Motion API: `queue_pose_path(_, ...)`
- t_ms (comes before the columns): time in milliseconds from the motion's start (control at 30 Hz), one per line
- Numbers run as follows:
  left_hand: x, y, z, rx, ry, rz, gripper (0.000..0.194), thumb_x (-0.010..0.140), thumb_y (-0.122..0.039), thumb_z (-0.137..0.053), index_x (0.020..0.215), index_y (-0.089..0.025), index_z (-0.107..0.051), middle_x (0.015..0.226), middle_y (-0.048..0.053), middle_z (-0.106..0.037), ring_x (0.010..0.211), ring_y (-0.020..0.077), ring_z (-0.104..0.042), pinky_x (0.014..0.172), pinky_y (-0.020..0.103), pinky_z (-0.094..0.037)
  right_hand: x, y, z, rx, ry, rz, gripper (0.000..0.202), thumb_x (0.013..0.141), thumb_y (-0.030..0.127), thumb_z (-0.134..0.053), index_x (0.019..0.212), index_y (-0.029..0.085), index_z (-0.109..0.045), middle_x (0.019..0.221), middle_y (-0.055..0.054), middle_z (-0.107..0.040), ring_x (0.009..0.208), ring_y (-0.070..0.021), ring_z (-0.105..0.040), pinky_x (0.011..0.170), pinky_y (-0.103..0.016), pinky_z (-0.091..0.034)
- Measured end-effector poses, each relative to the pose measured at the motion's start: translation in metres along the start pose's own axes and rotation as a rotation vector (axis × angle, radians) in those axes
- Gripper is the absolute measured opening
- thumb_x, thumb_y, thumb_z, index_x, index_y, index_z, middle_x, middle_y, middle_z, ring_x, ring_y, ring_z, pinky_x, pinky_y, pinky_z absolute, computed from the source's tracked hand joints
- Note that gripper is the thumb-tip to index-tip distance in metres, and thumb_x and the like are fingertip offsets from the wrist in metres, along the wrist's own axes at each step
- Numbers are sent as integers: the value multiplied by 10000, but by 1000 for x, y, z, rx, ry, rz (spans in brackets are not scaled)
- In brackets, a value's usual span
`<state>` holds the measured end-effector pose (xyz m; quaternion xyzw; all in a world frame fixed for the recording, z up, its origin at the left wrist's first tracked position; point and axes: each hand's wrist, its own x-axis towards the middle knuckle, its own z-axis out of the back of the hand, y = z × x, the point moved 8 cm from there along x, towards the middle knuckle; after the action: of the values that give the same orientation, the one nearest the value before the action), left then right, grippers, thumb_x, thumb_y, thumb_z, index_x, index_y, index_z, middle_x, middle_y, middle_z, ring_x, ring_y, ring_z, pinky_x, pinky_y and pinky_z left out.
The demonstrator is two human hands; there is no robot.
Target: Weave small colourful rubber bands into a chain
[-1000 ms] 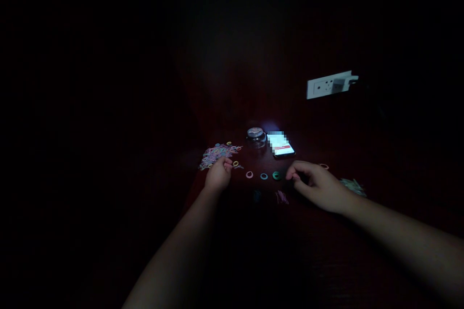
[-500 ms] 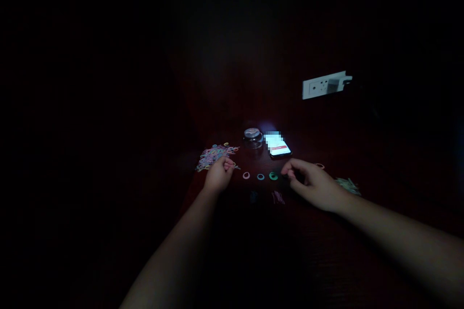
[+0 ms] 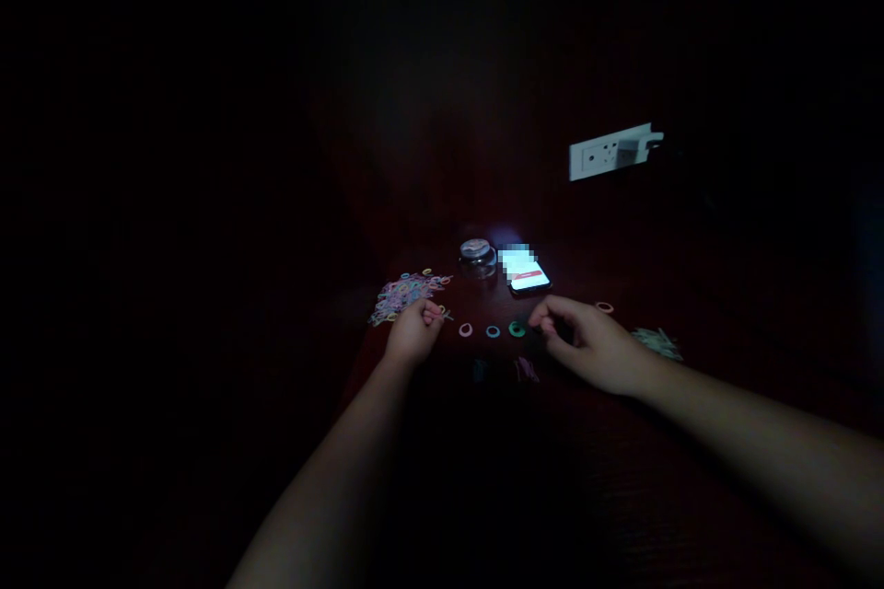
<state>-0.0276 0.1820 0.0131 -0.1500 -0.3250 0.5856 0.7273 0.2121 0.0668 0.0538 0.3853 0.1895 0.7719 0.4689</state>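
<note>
My left hand (image 3: 416, 331) is closed at the near right edge of a heap of small colourful hair ties (image 3: 407, 293). A few loose ties lie by its fingertips; whether one is pinched is too dark to tell. My right hand (image 3: 584, 340) is curled, thumb and fingertips drawn together just right of a green hair tie (image 3: 517, 329); anything between them is hidden. In a row between the hands lie a pink hair tie (image 3: 465, 330), a blue hair tie (image 3: 493, 332) and the green one.
Behind the row stand a lidded clear jar (image 3: 477, 258) and a lit phone (image 3: 526, 271). A pale green pile (image 3: 657, 343) and an orange tie (image 3: 604, 307) lie beyond my right hand. Nearer me are a purple bunch (image 3: 527, 369) and a dark bunch (image 3: 479, 371). A wall socket (image 3: 611, 154) is at right.
The whole view has shifted slightly, so everything sits a little higher and further left. Both hands keep nearly the same pose and place among the ties.
</note>
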Motion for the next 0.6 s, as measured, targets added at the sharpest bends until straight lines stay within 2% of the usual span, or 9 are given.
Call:
queue_pose_path(400,1,-7,0,-42,-14,-50,54,840,-185,-547,893,-174,-547,774,6,-616,686,131,-585,685,251,-469,0,-2,-2,38,13,-3,144,752,156,-517,875,186,-585,696,22,-525,601,-125,-453,558,-242,-374)
queue_pose_path(500,-2,-27,1,-48,-37,-147,41,854,-210,-542,886,-188,-528,758,-8,-579,687,129,-557,673,244,-449,0,-2,-2,28,12,-9,117,767,161,-519,864,183,-579,686,25,-514,594,-124,-446,542,-241,-362)
queue_pose_path(600,-13,-61,2,-27,-55,-291,38,866,-238,-530,867,-204,-512,747,-15,-551,666,128,-521,641,248,-417,0,1,0,31,-4,24,72,795,180,-528,854,184,-570,694,25,-512,611,-123,-466,561,-245,-378)
